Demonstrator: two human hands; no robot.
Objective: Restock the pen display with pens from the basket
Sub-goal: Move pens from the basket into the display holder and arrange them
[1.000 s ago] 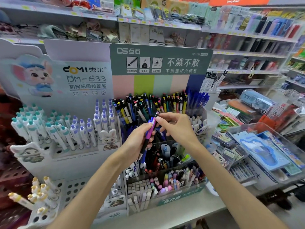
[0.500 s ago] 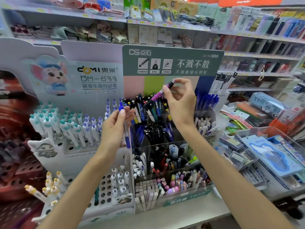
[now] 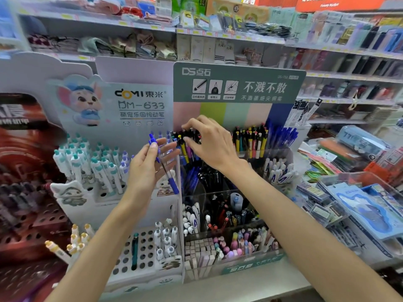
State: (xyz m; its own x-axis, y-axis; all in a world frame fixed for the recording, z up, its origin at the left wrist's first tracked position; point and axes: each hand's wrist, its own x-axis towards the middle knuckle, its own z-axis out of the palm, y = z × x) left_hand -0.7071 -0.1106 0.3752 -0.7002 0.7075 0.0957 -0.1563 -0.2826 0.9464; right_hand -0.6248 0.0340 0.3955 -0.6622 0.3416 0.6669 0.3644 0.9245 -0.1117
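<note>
Right hand (image 3: 209, 144) fingertips pinched among top-row pens (image 3: 250, 140); left hand (image 3: 148, 168) grips blue pen (image 3: 165, 171). Seat each upright, matching colours.

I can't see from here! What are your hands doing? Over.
Left hand holds blue clear-barrelled pen. Right hand sits among top-row coloured pens. Nothing blocking.

Stationery shop, branded pen displays (image 3: 237, 88) on a counter, price-tagged shelves (image 3: 218, 34) of packaged goods behind
</note>
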